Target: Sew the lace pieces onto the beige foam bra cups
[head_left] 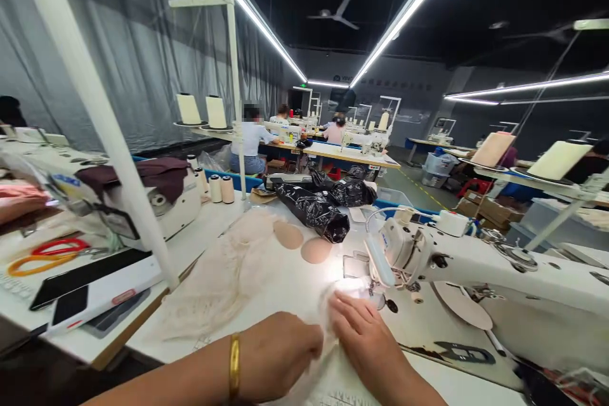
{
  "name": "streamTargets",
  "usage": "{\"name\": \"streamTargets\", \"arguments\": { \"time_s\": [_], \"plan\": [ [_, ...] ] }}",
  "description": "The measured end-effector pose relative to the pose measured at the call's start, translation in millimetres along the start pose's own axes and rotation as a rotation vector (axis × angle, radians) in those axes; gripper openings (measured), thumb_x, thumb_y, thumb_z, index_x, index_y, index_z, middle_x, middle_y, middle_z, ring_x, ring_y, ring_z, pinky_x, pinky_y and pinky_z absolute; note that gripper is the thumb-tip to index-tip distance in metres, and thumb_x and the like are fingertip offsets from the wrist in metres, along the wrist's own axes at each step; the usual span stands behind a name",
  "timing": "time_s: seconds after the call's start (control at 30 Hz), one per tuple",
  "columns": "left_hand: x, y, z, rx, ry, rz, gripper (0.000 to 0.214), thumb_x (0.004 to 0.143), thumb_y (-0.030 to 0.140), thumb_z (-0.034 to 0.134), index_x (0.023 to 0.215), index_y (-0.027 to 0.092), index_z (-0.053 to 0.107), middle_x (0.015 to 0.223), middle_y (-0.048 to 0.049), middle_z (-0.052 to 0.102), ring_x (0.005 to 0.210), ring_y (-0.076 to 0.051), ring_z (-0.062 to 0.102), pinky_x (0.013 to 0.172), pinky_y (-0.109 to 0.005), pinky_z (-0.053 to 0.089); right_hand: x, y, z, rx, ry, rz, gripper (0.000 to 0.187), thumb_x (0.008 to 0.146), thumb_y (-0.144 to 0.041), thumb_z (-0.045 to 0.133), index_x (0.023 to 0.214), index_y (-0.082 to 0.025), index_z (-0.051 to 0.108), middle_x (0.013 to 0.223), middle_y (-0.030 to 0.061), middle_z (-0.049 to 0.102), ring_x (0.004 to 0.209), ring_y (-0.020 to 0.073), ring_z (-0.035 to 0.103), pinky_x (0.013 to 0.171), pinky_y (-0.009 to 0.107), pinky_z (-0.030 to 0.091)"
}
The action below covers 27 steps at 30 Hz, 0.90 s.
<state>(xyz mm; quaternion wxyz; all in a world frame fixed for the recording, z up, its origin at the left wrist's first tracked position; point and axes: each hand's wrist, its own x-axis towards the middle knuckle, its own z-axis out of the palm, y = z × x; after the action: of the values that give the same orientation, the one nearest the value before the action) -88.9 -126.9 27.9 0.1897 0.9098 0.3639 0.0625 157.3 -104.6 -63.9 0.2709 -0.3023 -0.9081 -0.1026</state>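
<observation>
A sheer cream fabric (340, 371) runs from the front table edge up to the lit needle area of a white sewing machine (413, 254). My left hand (280, 355), with a gold bracelet at the wrist, is closed with its fingers curled on the fabric's left side; its fingertips are partly hidden. Flat on the fabric, just in front of the presser foot, lies my right hand (359, 333) with fingers stretched forward. Left of my hands, more cream lace-edged fabric (223, 273) is spread over the table. Two beige oval pads (316, 250) lie behind the needle area.
Black plastic-wrapped bundles (314, 209) lie at the table's back. Black thread snips (465, 353) rest right of my right hand. A white post (95, 108) rises at left, near orange- and red-handled scissors (47, 255) and thread cones (221, 189). Several people sit at machines farther away.
</observation>
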Motion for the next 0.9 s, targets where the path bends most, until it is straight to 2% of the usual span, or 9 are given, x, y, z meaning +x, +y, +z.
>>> {"name": "streamTargets", "arguments": {
  "time_s": [0.13, 0.23, 0.33, 0.47, 0.53, 0.6, 0.67, 0.77, 0.9],
  "plan": [
    [-74, 5, -3.7, -0.319, -0.046, -0.222, 0.028, 0.083, 0.006, 0.052, 0.09, 0.027, 0.068, 0.079, 0.0059, 0.075, 0.081, -0.016, 0.071, 0.076, -0.023, 0.052, -11, -29, 19, 0.091, -0.009, -0.065, 0.016, 0.098, -0.013, 0.049, 0.091, -0.024, 0.059, 0.075, 0.0037, 0.066, 0.069, 0.0221, 0.059, 0.069, 0.037, 0.049],
    [-91, -1, 17.2, -0.276, 0.068, -0.164, 0.024, 0.085, 0.011, 0.057, 0.098, 0.029, 0.067, 0.097, 0.0022, 0.073, 0.091, -0.019, 0.067, 0.084, -0.027, 0.053, -15, -31, 14, 0.112, 0.029, 0.08, 0.018, 0.098, -0.013, 0.05, 0.101, -0.025, 0.063, 0.1, 0.0089, 0.07, 0.091, 0.0262, 0.063, 0.076, 0.038, 0.052],
    [-76, -13, 47.8, -0.221, 0.275, 0.017, 0.05, 0.081, 0.017, 0.067, 0.128, 0.034, 0.058, 0.124, -0.0044, 0.067, 0.11, -0.026, 0.062, 0.097, -0.033, 0.052, -9, -19, -3, 0.158, 0.016, 0.322, 0.035, 0.09, -0.006, 0.056, 0.117, -0.026, 0.064, 0.143, 0.0137, 0.056, 0.129, 0.0314, 0.053, 0.093, 0.043, 0.053],
    [-23, -28, 93.2, 0.044, 0.436, 0.184, 0.095, 0.075, 0.029, 0.078, 0.157, 0.036, 0.031, 0.159, -0.0122, 0.044, 0.134, -0.038, 0.047, 0.108, -0.048, 0.044, 7, -3, -15, 0.224, -0.045, 0.475, 0.032, 0.082, -0.006, 0.064, 0.111, -0.02, 0.068, 0.126, 0.0128, 0.067, 0.12, 0.0305, 0.061, 0.097, 0.045, 0.053],
    [3, -31, 113.6, 0.16, 0.455, 0.262, 0.093, 0.074, 0.039, 0.08, 0.155, 0.034, 0.035, 0.156, -0.0151, 0.048, 0.131, -0.042, 0.051, 0.104, -0.052, 0.045, 17, -2, -15, 0.268, -0.068, 0.466, 0.033, 0.087, -0.006, 0.06, 0.113, -0.022, 0.07, 0.13, 0.0092, 0.068, 0.125, 0.0261, 0.061, 0.101, 0.039, 0.051],
    [17, -30, 124.7, 0.167, 0.485, 0.312, 0.05, 0.082, 0.036, 0.072, 0.131, 0.031, 0.059, 0.132, -0.0119, 0.068, 0.111, -0.036, 0.063, 0.099, -0.05, 0.046, 25, -8, -14, 0.304, -0.088, 0.403, 0.036, 0.09, -0.006, 0.056, 0.118, -0.025, 0.069, 0.134, 0.0041, 0.069, 0.127, 0.0208, 0.061, 0.103, 0.033, 0.049],
    [12, -25, 119.6, 0.064, 0.491, 0.34, 0.011, 0.093, 0.026, 0.055, 0.099, 0.027, 0.065, 0.099, -0.0058, 0.075, 0.086, -0.026, 0.066, 0.089, -0.042, 0.047, 28, -19, -11, 0.342, -0.107, 0.331, 0.035, 0.088, -0.005, 0.056, 0.113, -0.025, 0.07, 0.123, 0.0013, 0.074, 0.116, 0.019, 0.066, 0.103, 0.033, 0.048],
    [-32, -19, 84.6, -0.312, 0.388, 0.23, 0.02, 0.1, 0.032, 0.043, 0.096, 0.026, 0.062, 0.092, -0.0039, 0.072, 0.082, -0.022, 0.064, 0.077, -0.032, 0.049, 15, -46, -7, 0.361, -0.103, 0.265, 0.023, 0.088, -0.006, 0.056, 0.099, -0.022, 0.069, 0.094, 0.0026, 0.075, 0.09, 0.0208, 0.069, 0.1, 0.042, 0.05],
    [-111, -21, 44.2, -0.852, 0.294, -0.291, 0.026, 0.097, 0.047, 0.049, 0.091, 0.023, 0.054, 0.086, -0.0017, 0.063, 0.081, -0.02, 0.06, 0.071, -0.028, 0.048, -18, -83, 3, 0.434, -0.182, 0.231, 0.013, 0.102, -0.028, 0.061, 0.112, -0.028, 0.069, 0.113, 0.0076, 0.072, 0.101, 0.024, 0.068, 0.084, 0.039, 0.059]
  ]
}}
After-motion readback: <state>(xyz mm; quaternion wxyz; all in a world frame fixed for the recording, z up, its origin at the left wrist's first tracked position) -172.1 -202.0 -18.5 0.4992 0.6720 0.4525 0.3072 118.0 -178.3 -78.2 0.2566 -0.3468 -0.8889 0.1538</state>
